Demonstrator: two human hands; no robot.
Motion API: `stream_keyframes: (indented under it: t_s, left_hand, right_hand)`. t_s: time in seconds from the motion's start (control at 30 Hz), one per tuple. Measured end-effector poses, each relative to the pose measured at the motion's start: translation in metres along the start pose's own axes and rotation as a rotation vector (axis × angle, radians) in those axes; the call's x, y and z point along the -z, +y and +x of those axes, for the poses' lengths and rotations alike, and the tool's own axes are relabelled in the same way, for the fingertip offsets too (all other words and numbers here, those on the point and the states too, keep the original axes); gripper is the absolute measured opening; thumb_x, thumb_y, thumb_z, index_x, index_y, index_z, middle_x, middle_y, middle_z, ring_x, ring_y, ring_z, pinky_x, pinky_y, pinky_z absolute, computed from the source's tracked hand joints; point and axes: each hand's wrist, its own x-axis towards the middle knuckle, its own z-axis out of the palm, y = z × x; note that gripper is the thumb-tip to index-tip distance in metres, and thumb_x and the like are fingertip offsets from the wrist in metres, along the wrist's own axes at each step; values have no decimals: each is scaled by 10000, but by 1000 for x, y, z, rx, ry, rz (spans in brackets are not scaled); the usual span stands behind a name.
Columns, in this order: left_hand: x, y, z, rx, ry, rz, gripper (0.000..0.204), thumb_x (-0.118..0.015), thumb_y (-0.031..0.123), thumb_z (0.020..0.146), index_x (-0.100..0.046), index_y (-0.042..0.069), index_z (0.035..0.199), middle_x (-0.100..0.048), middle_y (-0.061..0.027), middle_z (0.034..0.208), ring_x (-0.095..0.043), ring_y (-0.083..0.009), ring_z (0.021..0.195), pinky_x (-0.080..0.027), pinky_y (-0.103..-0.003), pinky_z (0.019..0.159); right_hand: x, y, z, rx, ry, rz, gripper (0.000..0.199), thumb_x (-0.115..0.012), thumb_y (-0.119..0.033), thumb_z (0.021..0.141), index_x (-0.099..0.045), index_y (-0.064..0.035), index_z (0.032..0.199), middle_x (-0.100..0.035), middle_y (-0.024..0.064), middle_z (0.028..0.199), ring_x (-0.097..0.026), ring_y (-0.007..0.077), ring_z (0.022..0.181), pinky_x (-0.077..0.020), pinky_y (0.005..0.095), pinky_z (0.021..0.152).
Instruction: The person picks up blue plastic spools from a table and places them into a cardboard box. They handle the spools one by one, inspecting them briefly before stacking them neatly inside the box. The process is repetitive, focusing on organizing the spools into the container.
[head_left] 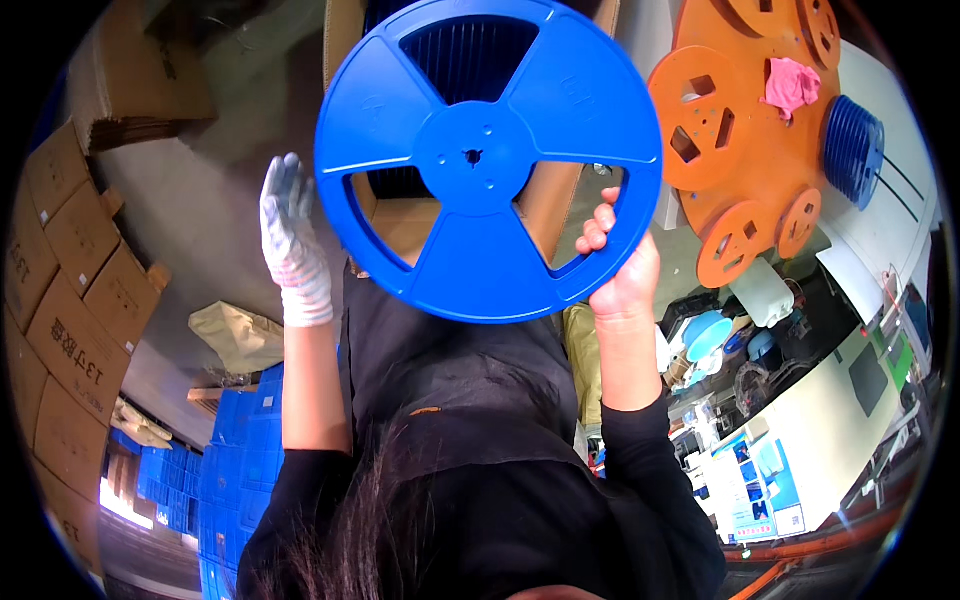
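Hands flank a blue reel, the right gripping it.

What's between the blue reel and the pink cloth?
In the head view, an orange disc and part of an orange board show between the blue reel and cloth.

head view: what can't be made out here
Head view, reel: its far side is turned away.
Head view, right hand: the reel's rim hides part of the fingers.
Head view, carton: the reel covers most of what is inside.
Head view, top orange disc: cut off by the upper edge.
Head view, clutter at right: many items too small to tell.
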Motion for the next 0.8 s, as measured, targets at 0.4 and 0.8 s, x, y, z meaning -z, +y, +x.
stream_keyframes:
  t_s: [0.4,0.8]
  left_hand:
    - [0,-2,-18,56,63,14,598,-416,449,1004,-381,35,1436,-425,-132,1455,-375,-267,1368,-238,-412,1162]
    - [-109,1,-32,-618,-506,1427,708,-598,400,868,-366,94,1463,-335,-173,1518,-231,-349,1437,-138,-502,1167]
  right_hand:
    - [15,13,6,-70,26,37,275,-380,-228,1004,-534,-36,1127,-485,15,752,-507,119,612,-472,282,567]
    - [17,33,0,-95,-9,-65,339,-429,-337,992,-562,-38,1080,-524,22,723,-539,156,578,-455,317,575]
